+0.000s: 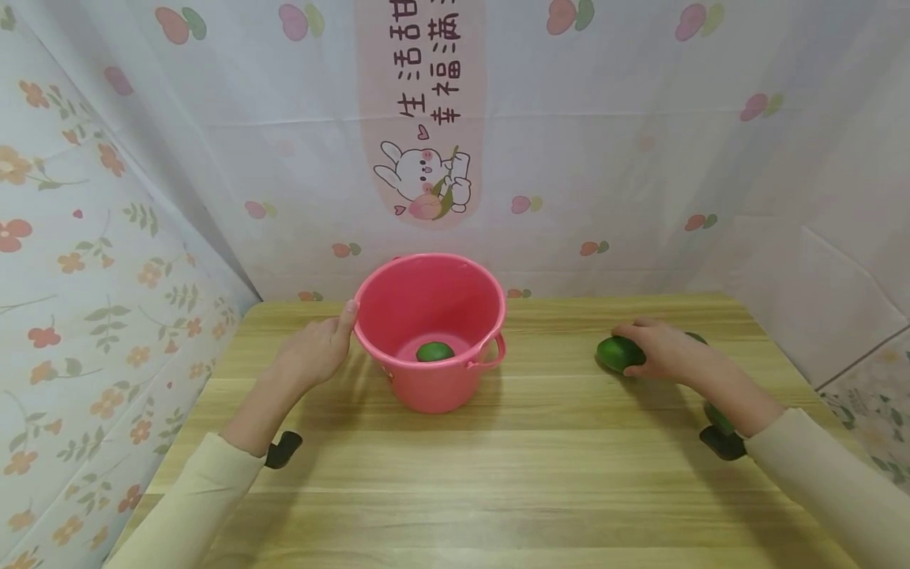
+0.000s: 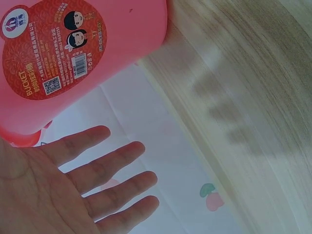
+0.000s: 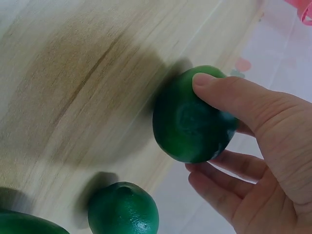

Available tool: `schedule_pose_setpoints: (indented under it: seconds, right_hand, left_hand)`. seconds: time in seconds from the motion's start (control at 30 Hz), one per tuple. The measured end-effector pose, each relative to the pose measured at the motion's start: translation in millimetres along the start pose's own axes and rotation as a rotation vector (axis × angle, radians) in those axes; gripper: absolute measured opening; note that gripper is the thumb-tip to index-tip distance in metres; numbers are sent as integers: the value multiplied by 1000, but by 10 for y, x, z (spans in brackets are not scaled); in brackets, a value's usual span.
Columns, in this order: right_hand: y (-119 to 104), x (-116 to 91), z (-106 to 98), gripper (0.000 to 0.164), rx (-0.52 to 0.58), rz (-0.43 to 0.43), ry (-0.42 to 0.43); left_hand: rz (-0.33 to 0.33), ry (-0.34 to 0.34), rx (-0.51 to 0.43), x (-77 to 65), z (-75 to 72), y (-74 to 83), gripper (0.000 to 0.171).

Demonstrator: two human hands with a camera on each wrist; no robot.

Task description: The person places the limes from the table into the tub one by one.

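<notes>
A pink bucket (image 1: 430,387) stands on the table with one green lime (image 1: 434,352) on its bottom. At the bucket's left side is my left hand (image 1: 316,352), thumb against the rim. In the left wrist view its other fingers (image 2: 109,168) are straight and spread, below the bucket's red label (image 2: 53,48). My right hand (image 1: 661,352), at the right of the table, pinches another lime (image 3: 190,122) between thumb and fingers. Beside it, in the right wrist view, lies a lime (image 3: 123,209), and part of one more lime (image 3: 29,225) shows at the lower left corner.
The wooden table (image 1: 455,490) ends at a white curtain (image 1: 611,142) with fruit prints behind the bucket. A floral cloth (image 1: 99,316) hangs along the left side. The bucket's pink handle (image 1: 494,354) hangs at its right. Beneath my right forearm, a lime (image 1: 718,417) is partly hidden.
</notes>
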State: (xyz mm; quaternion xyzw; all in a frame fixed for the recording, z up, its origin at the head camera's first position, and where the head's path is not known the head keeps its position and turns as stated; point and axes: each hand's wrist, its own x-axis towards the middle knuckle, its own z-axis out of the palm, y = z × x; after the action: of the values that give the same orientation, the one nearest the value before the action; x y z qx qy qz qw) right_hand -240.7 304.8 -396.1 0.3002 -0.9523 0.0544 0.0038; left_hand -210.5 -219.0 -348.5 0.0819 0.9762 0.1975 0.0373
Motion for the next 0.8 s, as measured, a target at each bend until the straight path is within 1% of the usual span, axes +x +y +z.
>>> schedule_pose_setpoints:
  seconds: [0.13, 0.43, 0.8]
  right_hand:
    - [-11, 11, 1, 61, 0, -10, -4]
    - [-32, 26, -9, 61, 13, -25, -13]
    - [-39, 62, -38, 65, 3, -31, 15]
  left_hand:
    - [0, 5, -1, 0, 8, -12, 86]
    - [7, 6, -5, 10, 21, -20, 80]
    - [-2, -3, 5, 15, 21, -18, 81]
